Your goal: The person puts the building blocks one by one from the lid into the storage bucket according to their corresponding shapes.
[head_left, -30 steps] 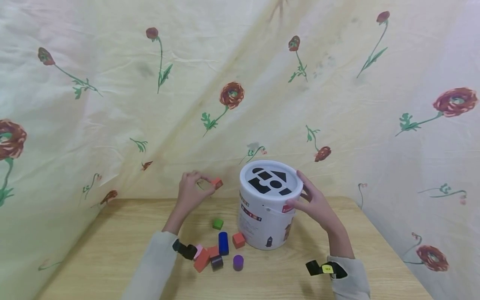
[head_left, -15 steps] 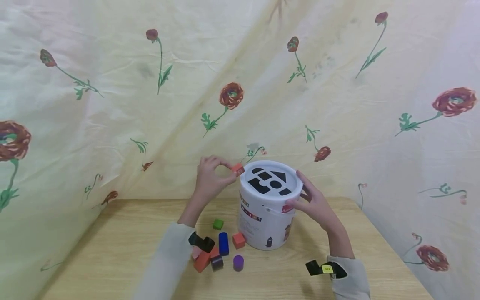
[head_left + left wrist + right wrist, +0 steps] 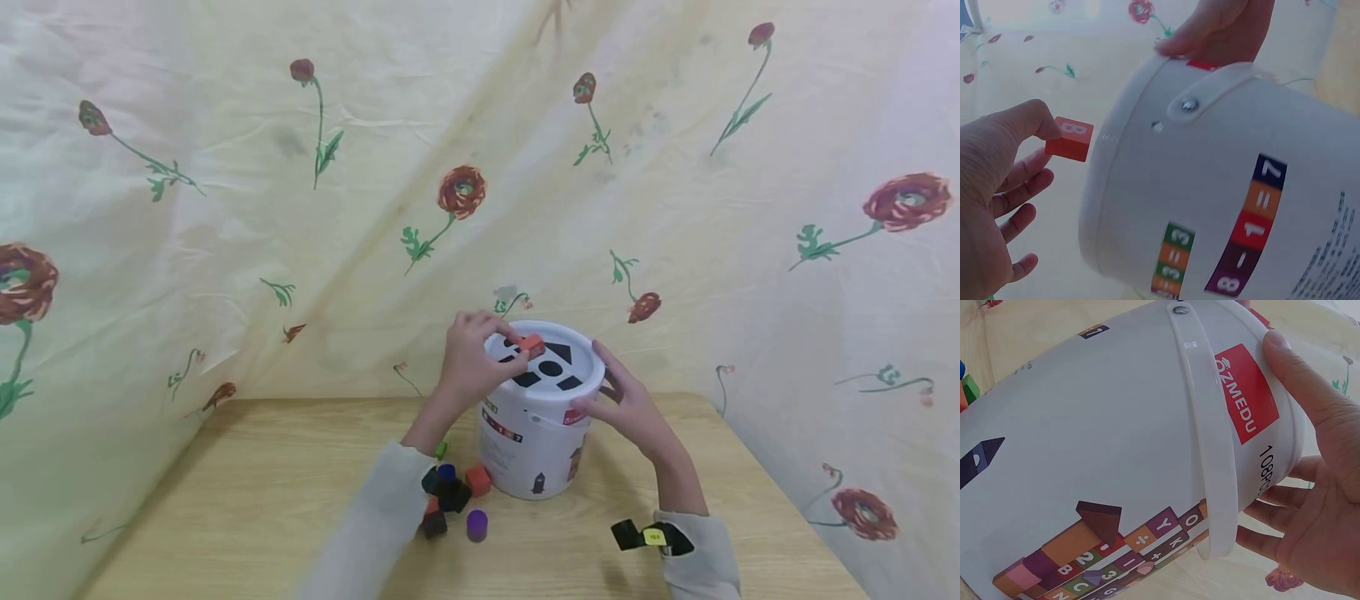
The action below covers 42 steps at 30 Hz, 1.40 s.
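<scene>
A white bucket stands on the wooden table, its lid pierced by black shape holes. My left hand pinches a small red cube and holds it over the lid's holes. In the left wrist view the red cube shows a white 8 and sits just beside the bucket rim, between thumb and fingers of the left hand. My right hand grips the bucket's right side at the rim; the right wrist view shows the right hand's thumb lying on the bucket wall.
Loose blocks lie left of the bucket: a red cube, a purple cylinder, a dark block, a green block partly behind my left sleeve. A flowered cloth hangs close behind the table.
My left hand has carried the red cube rightward from beside the bucket to above its lid. The right hand stayed on the bucket's rim.
</scene>
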{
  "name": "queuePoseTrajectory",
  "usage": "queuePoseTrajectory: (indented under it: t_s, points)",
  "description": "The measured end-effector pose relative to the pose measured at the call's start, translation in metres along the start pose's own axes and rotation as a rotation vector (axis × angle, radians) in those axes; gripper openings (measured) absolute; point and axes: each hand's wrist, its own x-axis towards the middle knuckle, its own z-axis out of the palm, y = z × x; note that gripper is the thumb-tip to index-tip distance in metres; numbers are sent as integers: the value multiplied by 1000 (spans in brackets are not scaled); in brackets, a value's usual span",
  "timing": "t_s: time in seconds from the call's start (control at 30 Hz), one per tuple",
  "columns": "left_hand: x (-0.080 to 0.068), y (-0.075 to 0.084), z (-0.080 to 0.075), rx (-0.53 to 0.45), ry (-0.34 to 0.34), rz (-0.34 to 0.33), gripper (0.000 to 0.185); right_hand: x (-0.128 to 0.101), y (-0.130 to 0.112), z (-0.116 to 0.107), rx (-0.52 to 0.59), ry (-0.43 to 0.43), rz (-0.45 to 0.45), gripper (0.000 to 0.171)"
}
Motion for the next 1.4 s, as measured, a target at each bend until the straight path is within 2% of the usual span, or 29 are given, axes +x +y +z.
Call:
queuePoseTrajectory:
  t_s: [0.23, 0.63, 0.83, 1.1, 1.4]
  points:
    - [-1, 11, 15, 33, -46, 24, 22, -1, -1, 0, 0, -8, -8, 95]
    - [-3, 16, 30, 110, -85, 84, 20, -1, 0, -1, -6, -7, -28, 93]
    - [-4, 19, 35, 132, -132, 78, 19, -2, -1, -1, 2, -15, -27, 94]
    - [-3, 18, 38, 139, -155, 102, 17, -2, -2, 0, 8, -19, -21, 95]
    - [-2, 20, 40, 161, -187, 88, 18, -2, 0, 0, 1, -18, -19, 95]
